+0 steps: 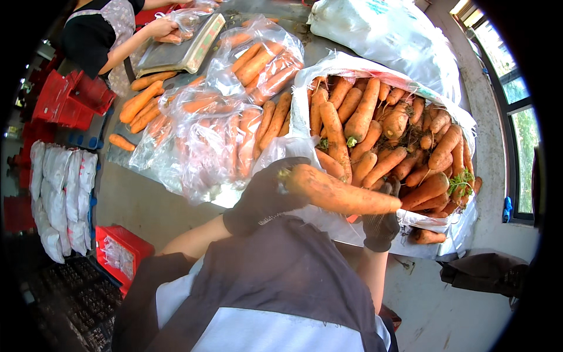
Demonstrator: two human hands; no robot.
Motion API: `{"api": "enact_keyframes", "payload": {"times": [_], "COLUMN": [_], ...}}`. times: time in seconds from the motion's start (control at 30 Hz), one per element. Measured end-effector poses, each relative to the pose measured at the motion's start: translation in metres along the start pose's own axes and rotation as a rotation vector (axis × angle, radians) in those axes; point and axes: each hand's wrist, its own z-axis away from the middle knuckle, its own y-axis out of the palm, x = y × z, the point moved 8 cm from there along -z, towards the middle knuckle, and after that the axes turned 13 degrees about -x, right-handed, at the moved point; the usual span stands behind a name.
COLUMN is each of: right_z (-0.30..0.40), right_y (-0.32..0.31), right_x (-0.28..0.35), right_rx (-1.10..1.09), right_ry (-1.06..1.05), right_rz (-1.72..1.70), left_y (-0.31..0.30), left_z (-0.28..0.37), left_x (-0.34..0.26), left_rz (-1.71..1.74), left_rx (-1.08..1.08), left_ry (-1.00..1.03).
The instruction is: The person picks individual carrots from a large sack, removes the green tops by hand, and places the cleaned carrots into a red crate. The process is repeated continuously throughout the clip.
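Note:
My left hand (273, 190), in a dark knit glove, holds a large orange carrot (343, 191) by its thick stem end. The carrot lies slanted across my front, its tip pointing right. My right hand (381, 225), gloved the same way, is partly hidden behind the tip; its fingertips show above the carrot, by the sack's near rim. Whether those fingers grip anything is hidden. An open white woven sack (303, 110) full of soil-marked carrots (382, 127) stands before me. Left of it lie clear plastic bags (198, 141) packed with carrots.
A flat-topped scale (167, 55) stands at the upper left, beside a co-worker's hand (162, 27) holding a bagged bunch. Behind my sack rests another white sack (387, 39). Red crates (66, 101) and stacked white bundles (61, 198) are at the left. One carrot (429, 236) lies below the sack's rim.

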Motion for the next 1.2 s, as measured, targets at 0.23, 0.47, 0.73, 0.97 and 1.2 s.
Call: {"api": "enact_keyframes", "payload": {"times": [0.23, 0.47, 0.73, 0.97, 1.2], "right_z": [0.007, 0.006, 0.034, 0.029, 0.036], "right_y": [0.055, 0.067, 0.052, 0.070, 0.098], "right_x": [0.002, 0.000, -0.084, -0.052, -0.039], "right_rx": [-0.033, 0.017, 0.193, 0.292, 0.295], "right_ry": [-0.223, -0.421, 0.464, 0.103, 0.393], "right_rz": [0.528, 1.062, -0.185, 0.519, -0.369], "left_y": [0.011, 0.012, 0.006, -0.001, -0.013], "left_z": [0.006, 0.007, 0.003, 0.000, -0.002], "left_x": [-0.032, -0.023, -0.011, 0.024, 0.025], "left_rz": [-0.309, -0.143, -0.281, 0.022, -0.054], "left_rx": [0.063, 0.087, 0.067, 0.039, 0.004], "left_ry": [0.181, 0.017, 0.095, -0.134, -0.006]}}
